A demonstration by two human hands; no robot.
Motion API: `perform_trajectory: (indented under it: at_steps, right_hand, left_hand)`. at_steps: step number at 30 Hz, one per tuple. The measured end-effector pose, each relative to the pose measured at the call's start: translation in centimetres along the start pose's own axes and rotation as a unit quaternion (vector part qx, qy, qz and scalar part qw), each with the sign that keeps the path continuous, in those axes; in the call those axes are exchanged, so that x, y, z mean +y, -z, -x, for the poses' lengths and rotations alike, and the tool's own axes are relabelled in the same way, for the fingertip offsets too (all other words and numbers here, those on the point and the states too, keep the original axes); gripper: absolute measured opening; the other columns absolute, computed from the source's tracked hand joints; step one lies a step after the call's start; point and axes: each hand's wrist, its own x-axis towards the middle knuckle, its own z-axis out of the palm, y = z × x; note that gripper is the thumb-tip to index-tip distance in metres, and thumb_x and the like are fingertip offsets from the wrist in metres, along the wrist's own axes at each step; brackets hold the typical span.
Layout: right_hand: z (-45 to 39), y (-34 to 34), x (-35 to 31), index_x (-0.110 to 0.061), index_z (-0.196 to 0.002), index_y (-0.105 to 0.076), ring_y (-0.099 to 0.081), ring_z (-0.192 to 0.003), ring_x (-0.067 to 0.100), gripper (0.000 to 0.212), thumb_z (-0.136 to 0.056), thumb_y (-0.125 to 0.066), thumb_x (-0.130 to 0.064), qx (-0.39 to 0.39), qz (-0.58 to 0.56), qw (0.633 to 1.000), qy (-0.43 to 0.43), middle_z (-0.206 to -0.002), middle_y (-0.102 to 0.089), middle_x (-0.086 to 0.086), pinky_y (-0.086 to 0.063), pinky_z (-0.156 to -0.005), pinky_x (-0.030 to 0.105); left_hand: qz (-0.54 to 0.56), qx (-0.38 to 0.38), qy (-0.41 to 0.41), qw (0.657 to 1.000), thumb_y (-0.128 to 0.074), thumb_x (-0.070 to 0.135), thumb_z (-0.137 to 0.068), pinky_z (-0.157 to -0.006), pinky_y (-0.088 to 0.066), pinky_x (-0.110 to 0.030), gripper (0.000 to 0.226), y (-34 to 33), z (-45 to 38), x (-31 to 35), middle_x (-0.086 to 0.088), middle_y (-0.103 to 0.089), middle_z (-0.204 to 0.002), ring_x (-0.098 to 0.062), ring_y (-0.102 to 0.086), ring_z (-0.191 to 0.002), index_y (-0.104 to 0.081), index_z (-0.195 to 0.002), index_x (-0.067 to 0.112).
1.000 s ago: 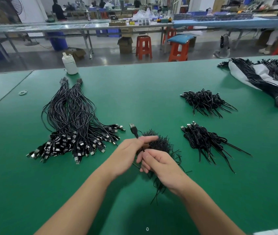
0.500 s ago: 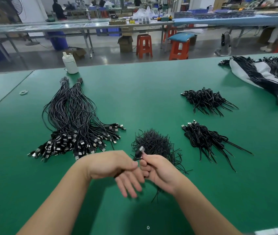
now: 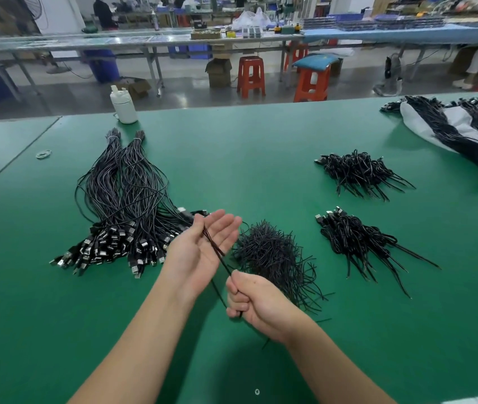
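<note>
The cable (image 3: 214,244) is a thin black lead held in the air just above the near middle of the surface (image 3: 261,158); it runs from the left hand (image 3: 200,255) down and right into the right hand (image 3: 256,301), and a tail trails out below the fist towards the near edge. The left hand lies palm up with straight, relaxed fingers (image 3: 227,225), and the cable rests across the palm; its far end sits by the thumb, and I cannot tell whether the thumb pins it. The right fingers (image 3: 236,298) are curled tight round the cable in a fist.

It looks very light, limp and smooth, so it will likely sag, spring back out of a loop and slide through a loose grip; best to hold it close to the bend being made, with light tension between the hands, and not to pull at the plug.

The plug is not visible, perhaps behind the left hand; the length of the tail is hard to judge against the arm's shadow. The ties (image 3: 272,255) just right of the hands blur into one black tuft; the bundle (image 3: 121,205) on the left and the two heaps (image 3: 357,173) on the right are too tangled to count; a sack (image 3: 424,123) of more cables is cut off at the far right edge.
</note>
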Motion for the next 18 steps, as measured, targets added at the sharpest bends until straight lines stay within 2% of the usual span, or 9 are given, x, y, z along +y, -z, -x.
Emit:
perform_trajectory:
  at_steps: [2,3,5,8,11,13,14,16,18]
  right_hand:
    - [-0.4,0.6,0.1,-0.015,-0.072,-0.049,-0.023,-0.055,0.013,0.031,-0.098,-0.048,-0.032,0.022,-0.069,0.997,-0.005,-0.06,-0.02,-0.002,-0.038,-0.061,0.027]
    - [-0.6,1.0,0.0,-0.015,-0.072,-0.051,-0.025,-0.054,0.012,0.031,-0.098,-0.049,-0.032,0.025,-0.098,0.995,-0.007,-0.059,-0.022,-0.003,-0.038,-0.061,0.028]
    - [-1.0,1.6,-0.2,-0.016,-0.071,-0.055,-0.028,-0.053,0.012,0.032,-0.098,-0.05,-0.032,0.016,-0.131,0.991,-0.009,-0.058,-0.026,-0.005,-0.039,-0.061,0.029]
    - [-1.2,2.3,-0.5,-0.017,-0.071,-0.057,-0.029,-0.052,0.011,0.032,-0.098,-0.051,-0.033,0.003,-0.155,0.988,-0.009,-0.057,-0.029,-0.006,-0.041,-0.06,0.028]
    - [-1.3,2.2,-0.5,-0.017,-0.072,-0.057,-0.027,-0.052,0.011,0.031,-0.098,-0.051,-0.033,0.006,-0.16,0.987,-0.013,-0.057,-0.028,-0.006,-0.04,-0.059,0.028]
    - [-1.2,1.6,-0.4,-0.017,-0.071,-0.055,-0.026,-0.052,0.011,0.032,-0.098,-0.05,-0.032,0.012,-0.168,0.986,-0.02,-0.057,-0.026,-0.005,-0.039,-0.058,0.028]
    - [-1.2,1.3,-0.4,-0.016,-0.07,-0.054,-0.025,-0.051,0.011,0.033,-0.099,-0.05,-0.032,0.014,-0.174,0.984,-0.023,-0.057,-0.026,-0.005,-0.038,-0.058,0.027]
    - [-1.2,0.7,-0.8,-0.016,-0.069,-0.054,-0.027,-0.049,0.01,0.035,-0.099,-0.048,-0.031,0.015,-0.184,0.982,-0.034,-0.055,-0.027,-0.006,-0.035,-0.058,0.026]
    - [-1.3,0.1,-1.2,-0.014,-0.067,-0.054,-0.028,-0.048,0.009,0.033,-0.096,-0.049,-0.029,0.013,-0.166,0.985,-0.039,-0.052,-0.032,-0.006,-0.027,-0.059,0.025]
  left_hand:
    - [-0.071,-0.053,0.007,0.996,-0.042,0.029,-0.101,-0.047,-0.045,-0.025,0.035,0.4,0.4,1.0,-0.001,-0.06,-0.063,-0.013,-0.054,-0.046,-0.067,-0.096,0.005]
    - [-0.126,-0.081,0.003,0.989,-0.044,0.029,-0.099,-0.044,-0.038,-0.024,0.035,0.7,0.5,1.3,0.0,-0.054,-0.058,-0.011,-0.043,-0.04,-0.069,-0.092,0.007]
    - [-0.245,-0.13,-0.007,0.961,-0.046,0.03,-0.098,-0.043,-0.031,-0.025,0.036,1.7,0.9,1.8,-0.002,-0.054,-0.056,-0.012,-0.038,-0.038,-0.073,-0.089,0.008]
    - [-0.338,-0.142,-0.02,0.93,-0.051,0.037,-0.094,-0.044,-0.034,-0.027,0.038,3.0,1.3,2.7,-0.01,-0.059,-0.058,-0.018,-0.047,-0.041,-0.073,-0.09,0.006]
    - [-0.28,-0.113,-0.037,0.953,-0.049,0.034,-0.096,-0.046,-0.026,-0.031,0.036,3.4,1.6,3.1,-0.005,-0.053,-0.054,-0.017,-0.043,-0.039,-0.072,-0.087,0.008]
    - [-0.192,-0.152,-0.019,0.969,-0.041,0.027,-0.1,-0.044,-0.024,-0.025,0.037,3.5,1.9,3.1,0.0,-0.048,-0.05,-0.01,-0.036,-0.035,-0.069,-0.088,0.006]
    - [-0.185,-0.184,-0.003,0.965,-0.04,0.025,-0.101,-0.043,-0.022,-0.025,0.037,3.5,2.1,3.0,0.001,-0.049,-0.048,-0.008,-0.033,-0.035,-0.069,-0.089,0.005]
    - [-0.278,-0.25,0.048,0.926,-0.043,0.027,-0.101,-0.043,-0.024,-0.022,0.038,3.4,2.6,3.0,-0.002,-0.056,-0.05,-0.008,-0.032,-0.034,-0.07,-0.093,0.001]
    - [-0.449,-0.299,0.123,0.833,-0.043,0.03,-0.103,-0.044,-0.033,-0.021,0.044,3.1,3.0,3.0,-0.008,-0.066,-0.058,-0.011,-0.038,-0.033,-0.069,-0.098,-0.005]
